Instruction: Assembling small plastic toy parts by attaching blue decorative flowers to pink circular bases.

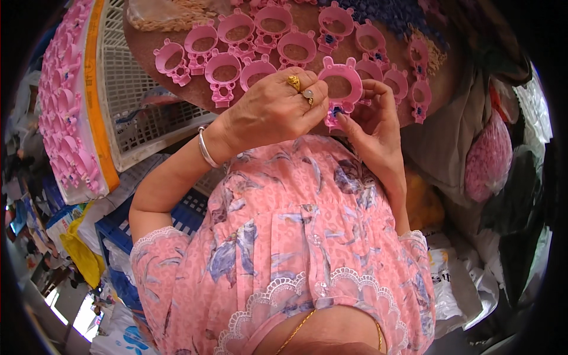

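A pink plastic ring-shaped piece with two small ears is held over the table in front of me. My right hand grips it, thumb at its lower end and fingers behind its right side. A small blue part sits on that lower end, by the thumb tip. My left hand, wearing rings, is closed in a pinch against the piece's left side. Its fingertips are turned away, so what they hold is hidden. Similar pink pieces lie around both hands, some with blue parts on them.
The round brown table bears a heap of blue parts and beige parts at its far side. On the left stand a white plastic crate and a tray lined with pink pieces. A bag of pink parts hangs right.
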Available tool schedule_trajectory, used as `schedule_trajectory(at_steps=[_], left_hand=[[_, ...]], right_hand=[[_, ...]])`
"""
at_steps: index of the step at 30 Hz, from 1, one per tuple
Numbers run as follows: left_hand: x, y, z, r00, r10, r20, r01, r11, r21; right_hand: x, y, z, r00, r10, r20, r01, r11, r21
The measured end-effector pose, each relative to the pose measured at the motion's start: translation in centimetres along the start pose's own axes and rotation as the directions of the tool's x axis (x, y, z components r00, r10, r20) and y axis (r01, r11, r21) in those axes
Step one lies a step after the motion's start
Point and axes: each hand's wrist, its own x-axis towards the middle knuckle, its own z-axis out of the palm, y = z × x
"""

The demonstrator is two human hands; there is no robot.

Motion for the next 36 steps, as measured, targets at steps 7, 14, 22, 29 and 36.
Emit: schedule_trajectory(at_steps=[7, 14, 22, 29, 36], left_hand=[[0.7, 0.2, 0.1, 0.994, 0.006, 0.106, -0.002, 0.999, -0.039], [-1.4, 0.2, 3.8, 0.958, -0.107, 0.264, 0.132, 0.988, -0.081], [-0.6, 0.2, 3.3, 0.927, -0.119, 0.357, 0.096, 0.992, 0.082], [-0.3, 0.1, 1.3, 0.950, -0.159, 0.268, 0.144, 0.987, 0.075], [-1.0, -1.8, -1.1, 0.920, -0.328, 0.216, 0.293, 0.939, 0.180]], right_hand=[[0.4, 0.2, -0.4, 0.992, 0.120, -0.044, -0.118, 0.992, 0.036], [1.0, -1.5, -3.0, 0.980, -0.158, -0.123, 0.114, 0.945, -0.308], [9.2, -1.6, -4.8, 0.849, -0.509, -0.141, 0.199, 0.555, -0.808], [17.3, -0.9, -4.5, 0.946, -0.297, -0.132, -0.040, 0.297, -0.954], [20.4, 1.0, -4.2, 0.964, -0.257, -0.064, -0.052, 0.051, -0.997]])
